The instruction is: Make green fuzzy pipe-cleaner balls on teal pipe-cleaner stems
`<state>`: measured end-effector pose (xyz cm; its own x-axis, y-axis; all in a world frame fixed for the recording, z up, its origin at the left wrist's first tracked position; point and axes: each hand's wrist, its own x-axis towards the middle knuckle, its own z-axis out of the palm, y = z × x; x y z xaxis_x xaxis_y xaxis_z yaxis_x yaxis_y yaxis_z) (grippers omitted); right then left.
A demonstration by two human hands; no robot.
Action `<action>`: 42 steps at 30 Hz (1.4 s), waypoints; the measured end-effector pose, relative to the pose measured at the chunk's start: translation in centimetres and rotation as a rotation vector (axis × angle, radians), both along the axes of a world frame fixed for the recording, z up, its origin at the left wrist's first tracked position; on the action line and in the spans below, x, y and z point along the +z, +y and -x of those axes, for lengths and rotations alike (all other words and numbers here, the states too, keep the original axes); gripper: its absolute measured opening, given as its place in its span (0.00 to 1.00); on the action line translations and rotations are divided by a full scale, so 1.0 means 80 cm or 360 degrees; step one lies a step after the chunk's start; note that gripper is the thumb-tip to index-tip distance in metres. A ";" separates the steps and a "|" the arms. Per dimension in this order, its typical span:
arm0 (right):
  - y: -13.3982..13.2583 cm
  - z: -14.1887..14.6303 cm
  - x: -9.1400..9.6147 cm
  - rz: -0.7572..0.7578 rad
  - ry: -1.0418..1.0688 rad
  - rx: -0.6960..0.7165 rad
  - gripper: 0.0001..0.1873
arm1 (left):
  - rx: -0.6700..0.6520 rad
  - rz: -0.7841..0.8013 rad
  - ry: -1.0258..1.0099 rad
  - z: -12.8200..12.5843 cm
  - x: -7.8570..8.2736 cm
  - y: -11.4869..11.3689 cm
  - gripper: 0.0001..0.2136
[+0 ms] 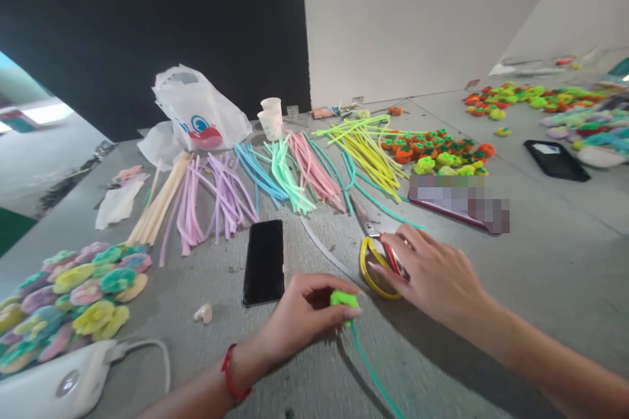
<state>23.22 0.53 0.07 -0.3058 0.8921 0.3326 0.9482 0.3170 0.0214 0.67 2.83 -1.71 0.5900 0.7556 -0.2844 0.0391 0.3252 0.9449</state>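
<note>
Left hand [304, 322] pinching green fuzzy tuft [344, 299]; teal pipe cleaner [373, 366] trails down, cut off at frame bottom. Right hand [432, 272] curled over yellow pipe-cleaner loop [369, 268] and red-handled scissors [392, 255]; handles partly hidden, grip unclear. Black phone [263, 262] left of both. Pixelated patch [457, 204] on packet [442, 213] unreadable. White plastic bag [199, 111]: cartoon print, writing illegible.

Neon-green pipe-cleaner tuft [344, 299] on teal stem [372, 364]

Pipe cleaners [287, 177] lie behind a phone [263, 262] — flowers [93, 317] to its left.
</note>
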 end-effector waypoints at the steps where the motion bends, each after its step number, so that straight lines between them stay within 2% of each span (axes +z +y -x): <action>1: 0.002 0.000 0.000 0.0106 -0.0101 -0.0137 0.11 | 0.0000 -0.0006 0.0006 -0.001 0.000 0.001 0.14; 3: 0.001 0.002 0.000 0.0315 -0.0165 -0.0248 0.11 | 0.0010 0.0042 -0.0030 -0.001 0.001 0.003 0.19; 5: -0.001 0.003 0.002 0.0467 -0.0117 -0.0268 0.10 | 0.0027 0.0090 -0.0088 0.001 0.001 0.005 0.21; 10: 0.007 -0.014 0.002 0.0773 0.0246 -0.0261 0.08 | 0.0028 0.0165 -0.0299 0.005 -0.002 0.011 0.21; 12: 0.012 -0.022 -0.004 0.0878 0.0587 -0.0146 0.09 | 0.0028 0.0168 -0.0394 0.007 -0.004 0.013 0.22; 16: 0.007 -0.021 -0.008 0.1039 0.1501 0.0132 0.17 | 0.0060 0.0141 -0.0547 0.013 -0.006 0.016 0.20; 18: -0.003 -0.014 -0.001 0.1018 0.1889 0.0163 0.17 | 0.0049 0.0185 -0.0591 0.016 -0.005 0.017 0.22; 20: -0.013 -0.007 0.008 0.0974 0.2229 0.0146 0.24 | 0.0014 0.0232 -0.0592 0.018 -0.004 0.018 0.24; 22: -0.020 -0.002 0.015 0.1010 0.2464 0.0118 0.26 | -0.0001 0.0257 -0.0587 0.019 -0.002 0.019 0.22; 26: -0.025 -0.001 0.012 0.1542 0.2518 0.0051 0.12 | 0.0017 0.0277 -0.0625 0.019 -0.002 0.022 0.15; 28: -0.028 -0.003 0.005 0.1632 0.2435 0.0009 0.10 | 0.0010 0.0285 -0.0638 0.020 -0.002 0.023 0.15; 30: -0.030 -0.003 -0.001 0.1494 0.2349 0.0089 0.11 | 0.0007 0.0300 -0.0645 0.022 -0.002 0.025 0.16; 32: -0.030 -0.002 -0.001 0.1222 0.2287 0.0172 0.15 | -0.0004 0.0346 -0.0658 0.023 -0.002 0.026 0.17; 34: -0.027 0.000 0.002 0.1007 0.2215 0.0164 0.17 | -0.0034 0.0412 -0.0689 0.023 -0.001 0.027 0.19; 37: -0.019 0.001 0.007 0.0838 0.2097 0.0037 0.22 | -0.0035 0.0479 -0.0754 0.021 0.000 0.028 0.18; 40: -0.016 -0.001 0.008 0.0685 0.2062 -0.0072 0.30 | 0.0083 0.0504 -0.0801 0.020 0.000 0.028 0.17; 42: -0.017 -0.004 0.006 0.0767 0.2083 -0.0027 0.35 | 0.0171 0.0518 -0.0843 0.020 -0.002 0.029 0.16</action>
<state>23.54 -0.79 0.54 -0.0030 0.9996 0.0279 0.1986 0.0279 -0.9797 -0.93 5.11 -1.87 0.6394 0.7425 -0.1999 -0.4560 0.5755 0.6789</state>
